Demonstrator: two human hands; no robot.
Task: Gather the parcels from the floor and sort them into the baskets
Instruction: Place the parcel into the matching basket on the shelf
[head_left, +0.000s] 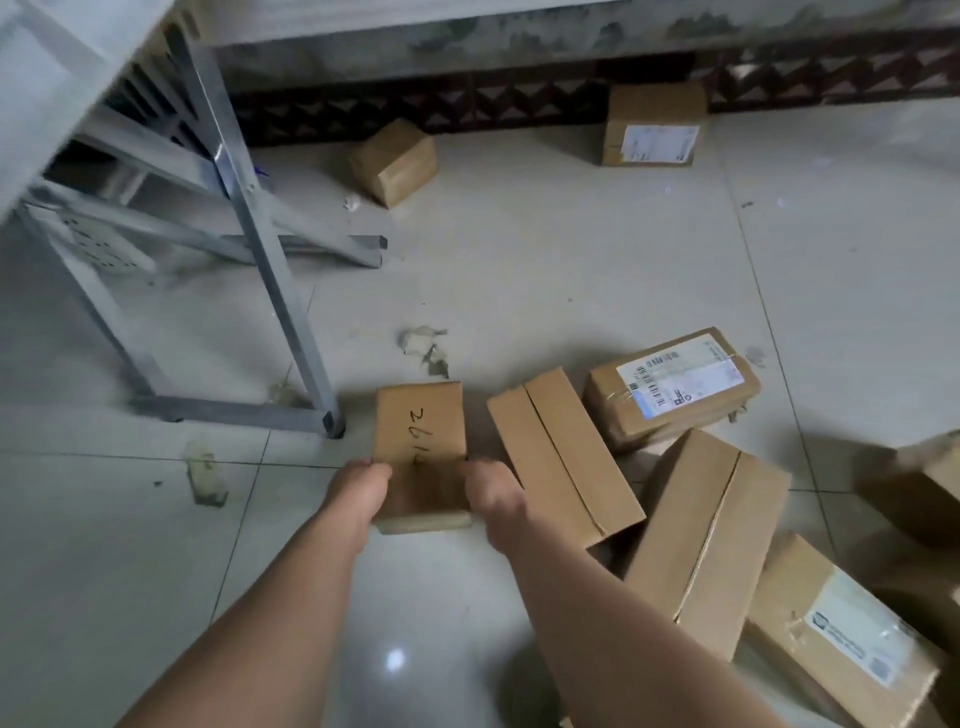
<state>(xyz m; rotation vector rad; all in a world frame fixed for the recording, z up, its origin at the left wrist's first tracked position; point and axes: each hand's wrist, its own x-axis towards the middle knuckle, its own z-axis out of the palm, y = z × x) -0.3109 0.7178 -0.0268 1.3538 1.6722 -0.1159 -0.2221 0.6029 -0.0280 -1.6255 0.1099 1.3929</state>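
Left grip (358, 493) and right grip (493, 496) both curled round hand-numbered parcel (418, 426) sides; plain parcel (563, 457) just beside it.

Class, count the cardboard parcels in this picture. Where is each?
8. The handwritten parcel between left hand and right hand; four parcels heaped to its right; one parcel cut off at the right edge; two parcels by the far wall. Others may lie off-frame.

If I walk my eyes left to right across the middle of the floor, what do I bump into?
Grey metal frame leg → small brown cardboard box with black handwriting, gripped by the left hand and right hand → plain brown cardboard box with a centre seam → brown cardboard box with a white shipping label.
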